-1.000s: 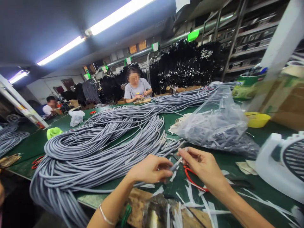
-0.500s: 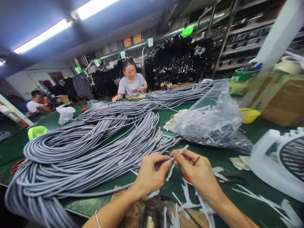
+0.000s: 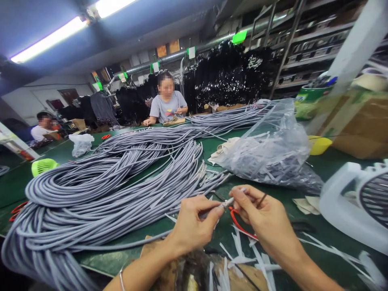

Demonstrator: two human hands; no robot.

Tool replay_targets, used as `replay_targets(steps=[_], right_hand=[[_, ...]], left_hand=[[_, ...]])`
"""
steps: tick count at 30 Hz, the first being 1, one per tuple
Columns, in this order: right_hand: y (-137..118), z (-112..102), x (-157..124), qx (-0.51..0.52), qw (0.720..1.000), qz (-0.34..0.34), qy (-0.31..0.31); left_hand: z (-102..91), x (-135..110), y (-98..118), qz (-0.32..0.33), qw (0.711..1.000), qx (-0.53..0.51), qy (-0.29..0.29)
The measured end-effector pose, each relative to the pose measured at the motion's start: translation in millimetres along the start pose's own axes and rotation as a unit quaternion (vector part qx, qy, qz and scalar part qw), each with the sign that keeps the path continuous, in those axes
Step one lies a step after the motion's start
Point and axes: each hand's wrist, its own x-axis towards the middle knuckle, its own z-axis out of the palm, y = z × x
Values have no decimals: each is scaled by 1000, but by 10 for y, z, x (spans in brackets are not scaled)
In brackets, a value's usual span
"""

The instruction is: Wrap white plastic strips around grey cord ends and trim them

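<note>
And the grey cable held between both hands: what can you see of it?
The grey cable looks smooth and plastic-jacketed, with a rough, silvery section bared between the hands. It is held above the green tabletop, slanting up from the left hand, which pinches the jacket, to the right hand, which pinches the paler length beyond. Much of it is hidden in the grip; where it runs past the left hand is unclear.

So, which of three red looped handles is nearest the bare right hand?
The red handle below the right hand; the left-edge one and far one lie beyond the grey cables.
</note>
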Motion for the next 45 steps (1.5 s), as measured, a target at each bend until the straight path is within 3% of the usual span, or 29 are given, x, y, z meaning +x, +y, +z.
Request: replay_targets(steps=[5,10,14,19,22,25,27,31,33,36,45], right_hand=[[-68,-51,45,-10,998,-27,62],[-60,9,32,4,995,40,-92],[-48,29,11,39,995,39,-87],[-59,19,14,33,986,65,-151],[-72,-1,30,44,992,68,-97],[-94,-39,44,31,999,25,20],[-107,-54,32,-41,998,-24,46],[-81,-6,-59,-230,964,-129,-21],[-40,36,-110,-272,943,-188,-48],[14,68,-156,-292,920,-259,-36],[20,33,-160,-311,908,-283,-4]], left_hand=[[-6,-15,7,-12,999,-18,34],[-16,-19,25,-10,1000,10,14],[-31,-34,44,-13,999,19,-31],[-30,-50,40,5,999,20,-44],[-23,-45,41,-7,999,21,-39],[-20,-36,46,-17,1000,13,-5],[-26,-32,48,-13,999,7,32],[-56,-29,48,-2,995,13,98],[-66,-31,49,2,993,17,113],[-63,-39,53,6,993,21,119],[-64,-42,50,30,991,38,123]])
